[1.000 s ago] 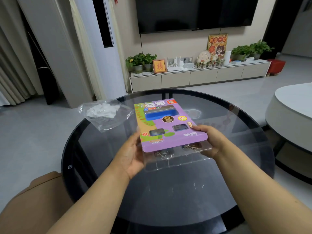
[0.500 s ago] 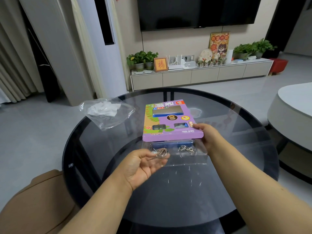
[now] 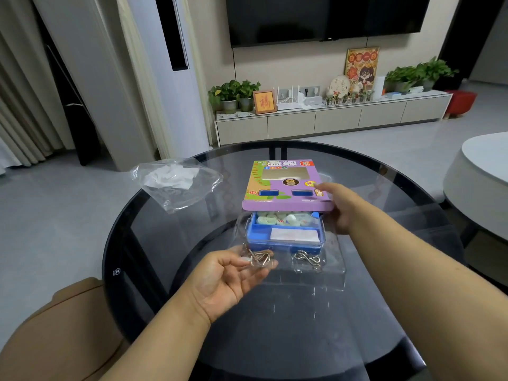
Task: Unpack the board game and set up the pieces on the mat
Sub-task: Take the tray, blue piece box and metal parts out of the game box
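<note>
My right hand grips the right edge of the purple game box, which is held above the round glass table. A clear plastic tray sticks out of the box's near end. My left hand is palm up, pinching the tray's near left corner. In the tray sits a blue insert with several pale game pieces and a folded white sheet. Two metal wire puzzles lie in the tray's front pockets.
An open clear plastic bag with white paper inside lies on the table's far left. A brown seat is at the near left. A white round table stands to the right. A TV cabinet lines the far wall.
The clear tray has slid further out of the purple box toward me, uncovering the blue insert and the pieces. My left hand moved from the box's left edge to the tray's front corner.
</note>
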